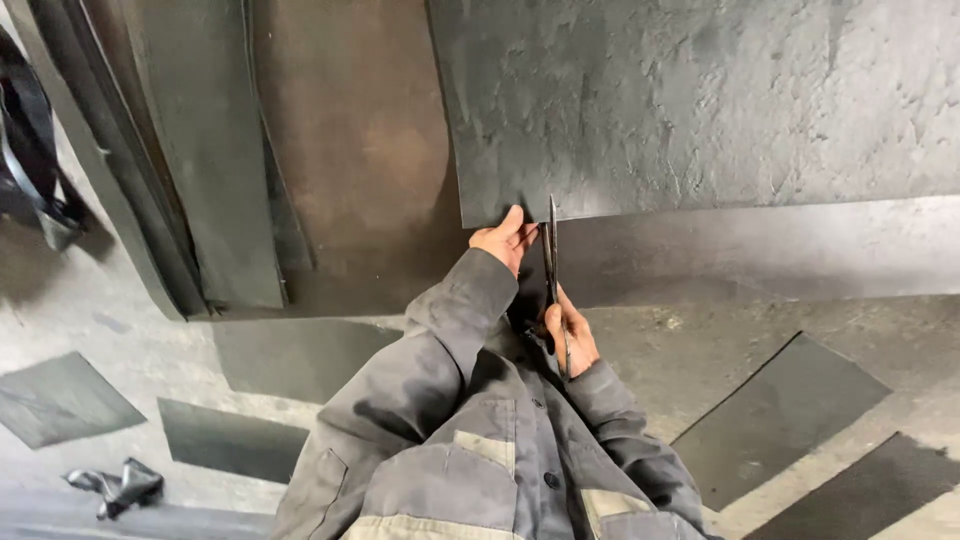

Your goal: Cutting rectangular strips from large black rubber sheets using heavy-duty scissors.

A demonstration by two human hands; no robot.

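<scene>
One rough grey metal sheet, left hand pinching its edge, right hand fingers wrapped round dark shears.

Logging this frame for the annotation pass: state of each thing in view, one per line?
Left hand: grips the lower edge of the grey sheet.
Right hand: closed on the shears' handles.
Shears: upright, blades at the sheet's edge.
Grey sheet: flat, edge lifted by the left hand.
Brown sheet: flat, partly under the grey one.
Cut pieces: lie flat on the floor.
</scene>
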